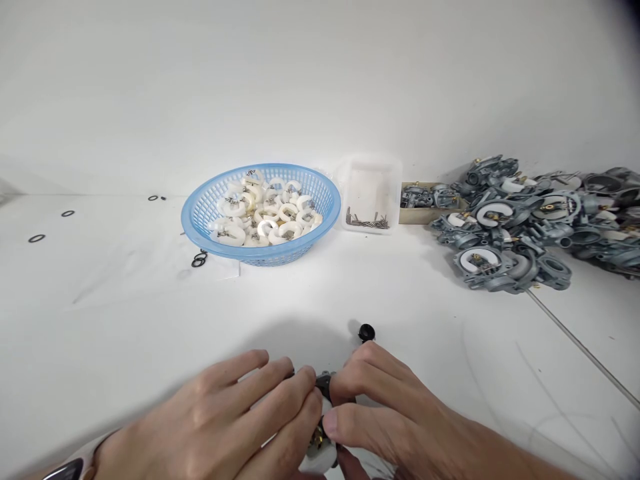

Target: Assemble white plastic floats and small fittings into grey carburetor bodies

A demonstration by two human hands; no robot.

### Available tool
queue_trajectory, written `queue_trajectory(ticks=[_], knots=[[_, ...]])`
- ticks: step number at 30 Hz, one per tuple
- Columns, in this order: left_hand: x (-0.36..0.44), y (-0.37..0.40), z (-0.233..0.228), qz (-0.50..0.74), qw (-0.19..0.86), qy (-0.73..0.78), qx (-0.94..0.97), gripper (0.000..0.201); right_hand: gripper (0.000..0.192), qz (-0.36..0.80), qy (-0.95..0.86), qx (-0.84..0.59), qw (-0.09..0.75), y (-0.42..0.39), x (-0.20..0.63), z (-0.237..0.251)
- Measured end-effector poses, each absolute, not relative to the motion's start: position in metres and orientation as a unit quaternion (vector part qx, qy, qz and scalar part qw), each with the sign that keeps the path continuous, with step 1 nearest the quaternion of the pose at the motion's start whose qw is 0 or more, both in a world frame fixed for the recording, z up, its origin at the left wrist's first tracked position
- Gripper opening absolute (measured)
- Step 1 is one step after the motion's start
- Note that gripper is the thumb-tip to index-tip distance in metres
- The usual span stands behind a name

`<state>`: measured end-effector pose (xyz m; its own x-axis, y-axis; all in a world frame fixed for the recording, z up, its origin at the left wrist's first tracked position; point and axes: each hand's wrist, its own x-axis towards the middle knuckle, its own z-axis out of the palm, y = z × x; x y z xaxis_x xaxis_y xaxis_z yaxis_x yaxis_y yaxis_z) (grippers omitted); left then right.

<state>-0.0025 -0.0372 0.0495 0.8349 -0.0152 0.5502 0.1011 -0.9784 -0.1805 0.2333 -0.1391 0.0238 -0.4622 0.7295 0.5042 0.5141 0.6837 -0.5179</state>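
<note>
Low in the head view, a carburetor body with a white float (323,460) and a brass part in its middle is mostly covered by my hands. My left hand (240,413) curls over its left side, fingers bent around it. On the other side, my right hand (385,407) has thumb and fingers closed at the float and the grey edge. A round black knob-like end (367,332) sticks out beyond the right knuckles; whether it belongs to the carburetor or to a tool is hidden.
A blue basket (320,230) holds several white floats. Beside it stands a clear plastic tray (373,183) with metal pins (367,222). Carburetors (500,213) are piled at right, by a cardboard box (420,215) and a thin rod (583,347). Black O-rings (199,260) lie at left.
</note>
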Motion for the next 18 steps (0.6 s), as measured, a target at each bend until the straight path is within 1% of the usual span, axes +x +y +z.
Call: queue_trajectory(ticks=[6,9,12,18], knots=[[-0.0038,-0.0366,0.0468,-0.285,0.106,-0.011,-0.953,0.045,0.015,0.125,-0.841,-0.373,0.371,-0.1395,0.2324,0.0236],[-0.0062,-0.0376,0.0442,-0.29,0.099,-0.016,-0.952,0.044,0.013,0.136,-0.845,-0.378,0.352,-0.1397,0.233,0.0245],[-0.0071,-0.0382,0.043,-0.29,0.091,-0.025,-0.952,0.04,0.016,0.149,-0.843,-0.377,0.352,-0.1399,0.2341,0.0243],[-0.0043,-0.0372,0.046,-0.299,0.095,-0.018,-0.95,0.046,0.022,0.156,-0.841,-0.383,0.348,-0.1415,0.2353,0.0222]])
